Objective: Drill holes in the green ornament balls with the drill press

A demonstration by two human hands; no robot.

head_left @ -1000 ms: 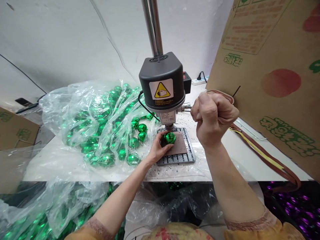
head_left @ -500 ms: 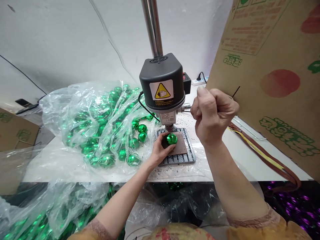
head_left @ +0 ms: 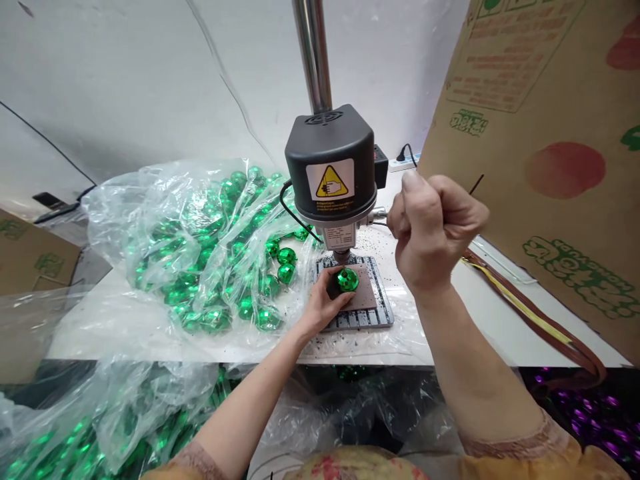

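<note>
A small bench drill [head_left: 330, 173] with a black motor housing stands on a steel column over a slotted base [head_left: 373, 313] with a brown pad. My left hand [head_left: 323, 303] is shut on a shiny green faceted ball [head_left: 347, 279], holding it on the pad right under the drill bit. My right hand [head_left: 433, 227] is a closed fist round the drill's feed lever, to the right of the housing; the lever itself is mostly hidden in the fist.
A clear plastic bag [head_left: 200, 247] full of green balls lies left of the drill. A large cardboard box [head_left: 545, 140] leans at the right, with a brown strap [head_left: 530, 313] on the white table [head_left: 480, 320]. More bagged green balls [head_left: 100, 427] sit below the table's edge.
The green ball has been turned a little in my left hand under the bit. My right fist stays on the lever, and the view has shifted slightly.
</note>
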